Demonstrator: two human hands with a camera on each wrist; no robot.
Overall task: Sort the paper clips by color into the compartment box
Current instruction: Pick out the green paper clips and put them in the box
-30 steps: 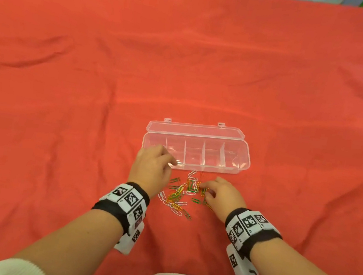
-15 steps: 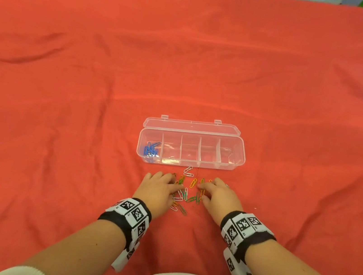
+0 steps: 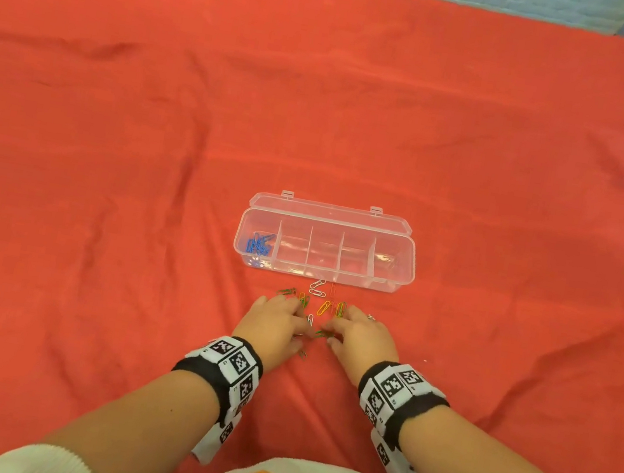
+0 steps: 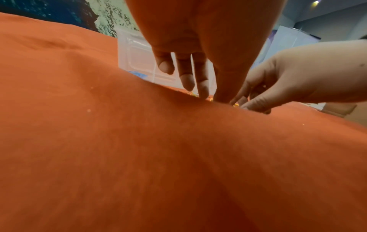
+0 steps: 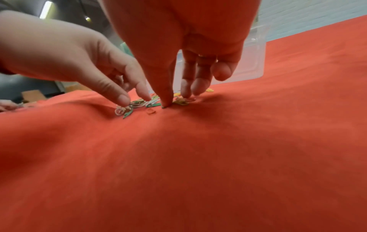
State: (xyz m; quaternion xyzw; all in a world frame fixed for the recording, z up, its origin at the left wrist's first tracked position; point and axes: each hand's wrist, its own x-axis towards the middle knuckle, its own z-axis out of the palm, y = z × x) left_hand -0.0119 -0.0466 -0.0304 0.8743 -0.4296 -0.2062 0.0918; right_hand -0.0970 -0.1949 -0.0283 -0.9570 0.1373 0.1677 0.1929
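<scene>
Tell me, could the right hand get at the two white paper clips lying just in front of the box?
Probably yes. The white paper clips lie bare on the red cloth between the compartment box and the right hand, just beyond its fingertips, with nothing over them; only a few coloured clips sit between.

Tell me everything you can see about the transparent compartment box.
The compartment box is clear plastic, long, with rounded corners. Its hinged lid is open and lies behind it, with two small clasps on its far edge. Four dividers make five compartments in a row; only the leftmost holds blue paper clips. It rests flat on the red cloth, and neither hand touches it.
</scene>
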